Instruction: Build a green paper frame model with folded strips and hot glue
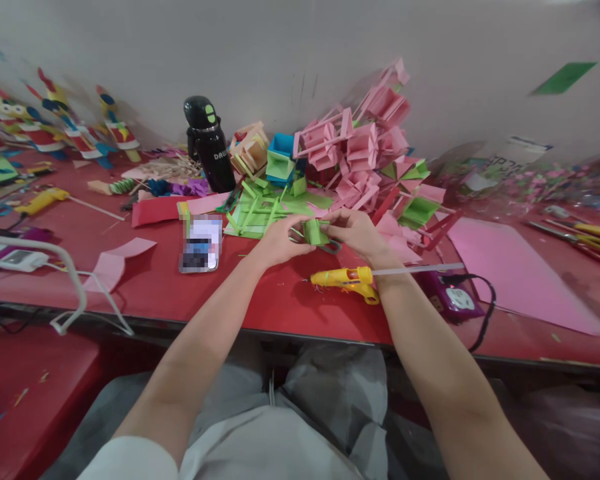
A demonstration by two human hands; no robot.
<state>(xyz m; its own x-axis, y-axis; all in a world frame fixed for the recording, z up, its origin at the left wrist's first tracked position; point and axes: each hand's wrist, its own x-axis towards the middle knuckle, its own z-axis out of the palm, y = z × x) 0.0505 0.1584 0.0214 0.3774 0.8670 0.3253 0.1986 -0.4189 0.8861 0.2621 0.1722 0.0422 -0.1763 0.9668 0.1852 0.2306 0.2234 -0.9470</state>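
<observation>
Between my two hands is a small folded green paper piece (315, 232). My left hand (286, 240) grips its left side, fingers closed round it. On its right side, my right hand (351, 232) pinches the same piece. Just below lies a yellow glue gun (345, 276) on the red table (275, 303), its nozzle to the left and a long glue stick out the back, passing by my right wrist. Green paper strips (257, 210) lie right behind my hands.
A phone (201, 245) lies left, with a black bottle (211, 147) behind it. Pink paper constructions (360, 143) pile up at the back. At right are a purple power socket (453, 299) with a black cable and a pink sheet (525, 273). A white metal frame (73, 267) stands at left.
</observation>
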